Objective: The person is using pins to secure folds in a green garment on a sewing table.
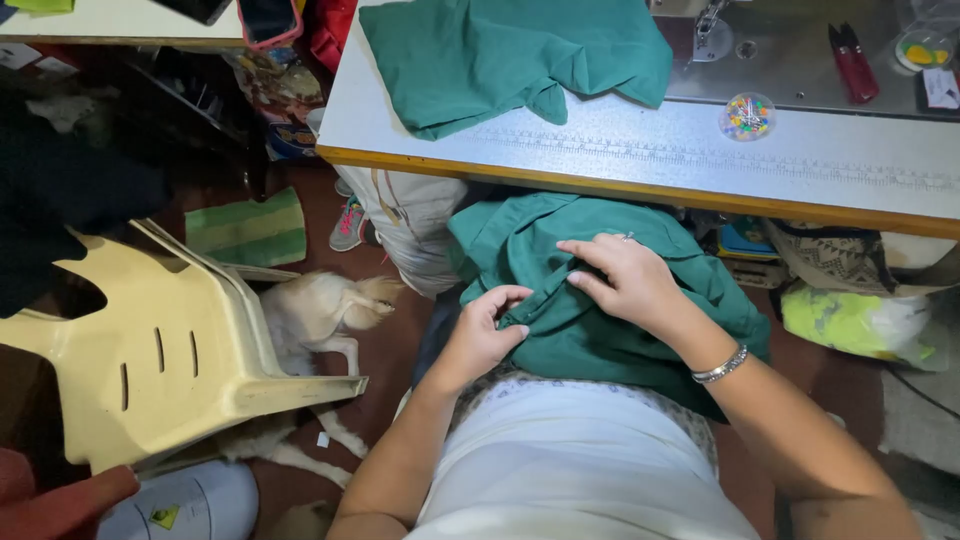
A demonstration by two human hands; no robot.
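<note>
A green garment lies bunched on my lap. My left hand pinches a folded edge of it between thumb and fingers. My right hand, with a silver bracelet on the wrist, presses down on the same fold just to the right, fingers curled into the cloth. A second piece of green fabric rests on the grey sewing table ahead of me.
A round box of coloured pins and red snips sit on the table by the sewing machine. A cream plastic chair stands at left. A pale dog lies on the floor beside it. Bags are under the table.
</note>
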